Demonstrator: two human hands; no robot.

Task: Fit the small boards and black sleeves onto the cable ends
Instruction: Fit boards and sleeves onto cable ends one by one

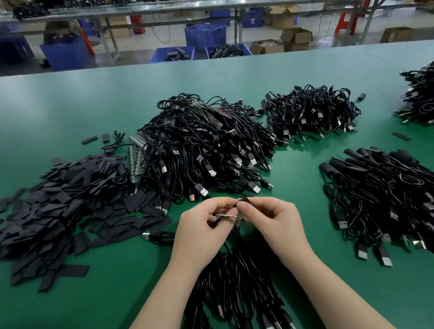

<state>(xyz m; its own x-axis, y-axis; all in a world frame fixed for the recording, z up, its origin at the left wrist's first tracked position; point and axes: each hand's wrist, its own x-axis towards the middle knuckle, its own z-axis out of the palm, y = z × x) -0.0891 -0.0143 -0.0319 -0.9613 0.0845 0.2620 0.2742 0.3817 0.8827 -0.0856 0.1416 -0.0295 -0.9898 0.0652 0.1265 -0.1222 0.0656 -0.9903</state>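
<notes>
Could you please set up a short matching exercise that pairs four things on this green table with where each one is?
Things:
1. Pile of flat black sleeves
2. Small board
3. Single black sleeve
4. Strips of small boards

Places:
A. Pinched in the right hand
B. Far left on the table
C. Held by the left hand
D. Between the sleeve pile and the biggest cable heap

Pairs: 1-B, 2-C, 3-A, 4-D

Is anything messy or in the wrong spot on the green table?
A little. Some black sleeves have strayed from the sleeve pile: one lies alone on the right between cable heaps, and a few sit beyond the pile. Nothing looks broken.
</notes>
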